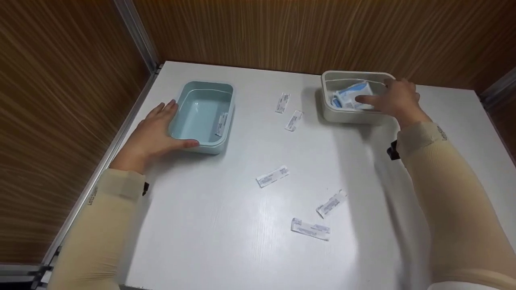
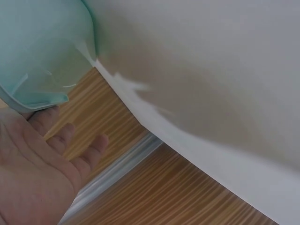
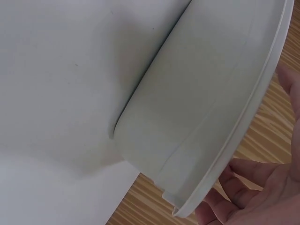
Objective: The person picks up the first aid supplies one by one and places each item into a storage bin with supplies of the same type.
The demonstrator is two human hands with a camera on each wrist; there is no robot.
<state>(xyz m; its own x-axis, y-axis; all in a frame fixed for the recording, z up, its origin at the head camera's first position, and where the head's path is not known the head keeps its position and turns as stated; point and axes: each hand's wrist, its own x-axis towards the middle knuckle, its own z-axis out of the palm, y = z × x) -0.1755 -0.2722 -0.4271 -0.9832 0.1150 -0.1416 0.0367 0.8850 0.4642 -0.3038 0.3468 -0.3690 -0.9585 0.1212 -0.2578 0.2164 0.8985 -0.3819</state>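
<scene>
My left hand [image 1: 155,135] rests against a light blue plastic bin [image 1: 195,110], thumb along its near rim and relaxed fingers at its left side. A slim white printed packet [image 1: 221,124] lies inside this bin, by the right wall. Over the right side of an off-white bin [image 1: 350,117] is my right hand [image 1: 393,98], its thumb stretched above the contents and its fingers loosely bent at the rim. Blue-and-white plastic packets [image 1: 352,95] lie in that bin, partly hidden by the hand. Nothing shows in the grasp of either hand.
Several slim white packets lie scattered on the white table, among them one packet [image 1: 283,102] toward the back, another packet [image 1: 273,176] mid-table and a packet [image 1: 311,229] nearer the front. Wood-grain panels [image 1: 250,34] stand behind and at the sides.
</scene>
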